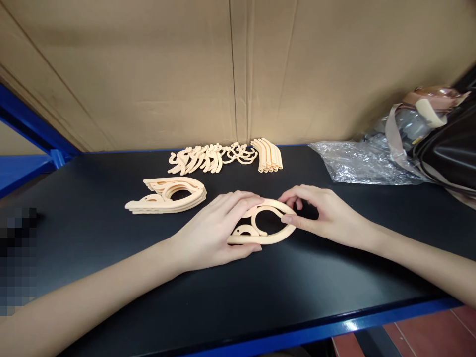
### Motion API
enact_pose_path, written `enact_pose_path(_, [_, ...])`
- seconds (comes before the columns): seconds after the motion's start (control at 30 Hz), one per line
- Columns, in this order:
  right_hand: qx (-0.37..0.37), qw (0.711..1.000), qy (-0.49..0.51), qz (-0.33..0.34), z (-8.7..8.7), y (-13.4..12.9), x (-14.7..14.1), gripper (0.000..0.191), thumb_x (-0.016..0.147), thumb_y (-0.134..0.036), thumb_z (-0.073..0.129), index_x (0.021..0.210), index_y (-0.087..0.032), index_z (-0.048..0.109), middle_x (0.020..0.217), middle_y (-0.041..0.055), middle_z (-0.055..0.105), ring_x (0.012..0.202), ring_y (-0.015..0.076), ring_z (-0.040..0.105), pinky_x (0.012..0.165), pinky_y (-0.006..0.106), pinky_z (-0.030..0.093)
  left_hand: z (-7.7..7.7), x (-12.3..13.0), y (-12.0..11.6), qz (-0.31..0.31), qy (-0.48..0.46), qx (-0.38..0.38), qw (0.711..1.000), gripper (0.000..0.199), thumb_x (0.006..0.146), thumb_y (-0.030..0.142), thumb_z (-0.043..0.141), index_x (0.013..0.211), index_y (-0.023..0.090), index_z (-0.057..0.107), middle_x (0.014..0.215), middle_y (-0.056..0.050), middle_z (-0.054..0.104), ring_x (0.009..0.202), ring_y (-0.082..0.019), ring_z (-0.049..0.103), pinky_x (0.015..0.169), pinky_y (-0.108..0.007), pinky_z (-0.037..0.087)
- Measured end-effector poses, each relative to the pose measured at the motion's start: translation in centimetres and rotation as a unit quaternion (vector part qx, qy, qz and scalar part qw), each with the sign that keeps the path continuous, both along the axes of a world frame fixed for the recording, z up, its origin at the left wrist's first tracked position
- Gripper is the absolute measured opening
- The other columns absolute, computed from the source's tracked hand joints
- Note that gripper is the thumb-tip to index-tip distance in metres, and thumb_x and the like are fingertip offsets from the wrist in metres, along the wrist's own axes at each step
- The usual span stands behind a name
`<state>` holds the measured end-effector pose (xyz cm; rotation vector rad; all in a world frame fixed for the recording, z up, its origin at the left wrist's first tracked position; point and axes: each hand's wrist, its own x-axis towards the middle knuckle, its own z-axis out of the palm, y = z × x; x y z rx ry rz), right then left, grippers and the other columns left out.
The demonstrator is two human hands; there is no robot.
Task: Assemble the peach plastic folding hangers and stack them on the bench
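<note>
A cream plastic folding hanger [273, 239] lies low over the black tabletop between my hands, its curved arms forming a loop around a ring-shaped part. My left hand [215, 229] wraps over its left end, fingers on the far side and thumb on the near side, hiding part of it. At the rounded right end, my right hand [323, 215] pinches the hanger between thumb and fingers. Left of my left hand sits a stack of similar folded hangers [186, 202].
Along the back lie loose curved arm pieces [199, 157], hook pieces [241, 154] and a neat pile of tubes [268, 156]. Clear plastic bags [364, 161] and a dark bag [453, 148] are at the right. Cardboard [167, 74] stands behind; a blue edge [316, 332] borders the table [167, 307].
</note>
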<state>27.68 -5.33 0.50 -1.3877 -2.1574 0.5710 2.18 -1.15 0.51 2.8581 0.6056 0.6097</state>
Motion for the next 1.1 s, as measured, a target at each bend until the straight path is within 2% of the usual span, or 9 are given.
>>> enact_pose_path(0.07, [-0.065, 0.997, 0.036, 0.013, 0.1, 0.0, -0.1, 0.028, 0.086, -0.047, 0.058, 0.082, -0.019, 0.062, 0.071, -0.0009, 0.058, 0.064, 0.0124, 0.050, 0.059, 0.026, 0.040, 0.1, 0.0, -0.1, 0.005, -0.013, 0.067, 0.998, 0.055, 0.084, 0.037, 0.063, 0.131, 0.018, 0.041, 0.130, -0.013, 0.053, 0.114, -0.026, 0.053, 0.093, -0.038, 0.045])
enact_pose_path(0.13, [-0.131, 0.986, 0.100, 0.026, 0.3, 0.0, -0.1, 0.033, 0.087, -0.047, 0.057, 0.072, -0.018, 0.057, 0.066, -0.0028, 0.054, 0.060, 0.0105, 0.048, 0.056, 0.024, 0.037, 0.1, -0.1, -0.1, 0.010, -0.012, 0.111, 0.994, 0.052, 0.085, 0.035, 0.060, 0.131, 0.017, 0.043, 0.130, -0.014, 0.053, 0.110, -0.026, 0.055, 0.091, -0.038, 0.045])
enact_pose_path(0.23, [-0.198, 0.962, 0.182, 0.034, 0.5, 0.0, -0.2, 0.031, 0.085, -0.045, 0.060, 0.071, -0.017, 0.056, 0.065, -0.0036, 0.054, 0.061, 0.0097, 0.050, 0.056, 0.023, 0.037, 0.2, -0.1, -0.1, 0.018, -0.005, 0.123, 0.992, 0.052, 0.085, 0.039, 0.060, 0.129, 0.016, 0.044, 0.130, -0.014, 0.054, 0.110, -0.027, 0.055, 0.090, -0.039, 0.044])
enact_pose_path(0.37, [-0.237, 0.945, 0.224, 0.036, 0.5, 0.2, -0.1, 0.028, 0.085, -0.043, 0.062, 0.076, -0.016, 0.060, 0.065, -0.0030, 0.054, 0.061, 0.0094, 0.051, 0.055, 0.022, 0.038, 0.1, -0.1, 0.0, 0.025, -0.007, 0.111, 0.993, 0.057, 0.084, 0.043, 0.062, 0.130, 0.015, 0.043, 0.131, -0.014, 0.053, 0.113, -0.027, 0.054, 0.091, -0.037, 0.044])
enact_pose_path(0.63, [-0.247, 0.939, 0.234, 0.043, 0.4, 0.4, 0.0, 0.026, 0.084, -0.042, 0.063, 0.081, -0.015, 0.063, 0.066, -0.0022, 0.055, 0.062, 0.0094, 0.051, 0.055, 0.022, 0.038, 0.2, 0.0, 0.1, 0.037, -0.005, 0.111, 0.993, 0.059, 0.083, 0.047, 0.061, 0.131, 0.016, 0.043, 0.131, -0.014, 0.054, 0.114, -0.028, 0.052, 0.093, -0.041, 0.042])
enact_pose_path(0.9, [-0.231, 0.943, 0.231, 0.065, 0.4, 0.3, 0.0, 0.026, 0.085, -0.041, 0.063, 0.079, -0.016, 0.063, 0.067, -0.0024, 0.056, 0.061, 0.0093, 0.050, 0.056, 0.022, 0.037, 0.3, 0.1, -0.5, 0.033, 0.031, 0.194, 0.980, 0.050, 0.087, 0.034, 0.054, 0.131, 0.013, 0.042, 0.133, -0.015, 0.054, 0.119, -0.027, 0.052, 0.104, -0.044, 0.035])
enact_pose_path(1.0, [-0.201, 0.942, 0.258, 0.070, 0.1, 0.5, 0.3, 0.034, 0.092, -0.046, 0.050, 0.086, -0.015, 0.063, 0.069, -0.0003, 0.059, 0.059, 0.0092, 0.048, 0.057, 0.024, 0.037, 1.4, 0.1, -0.4, 0.055, 0.033, 0.207, 0.976, 0.051, 0.085, 0.030, 0.055, 0.131, 0.013, 0.042, 0.131, -0.014, 0.057, 0.118, -0.027, 0.054, 0.105, -0.044, 0.034])
enact_pose_path(1.1, [-0.189, 0.936, 0.292, 0.047, -0.2, 0.7, 0.5, 0.038, 0.095, -0.048, 0.043, 0.100, -0.016, 0.063, 0.072, 0.0012, 0.061, 0.061, 0.0101, 0.049, 0.056, 0.024, 0.038, 3.8, -0.7, 0.8, 0.112, 0.044, 0.203, 0.972, 0.055, 0.080, 0.033, 0.059, 0.129, 0.013, 0.046, 0.124, -0.013, 0.060, 0.114, -0.029, 0.056, 0.105, -0.046, 0.034])
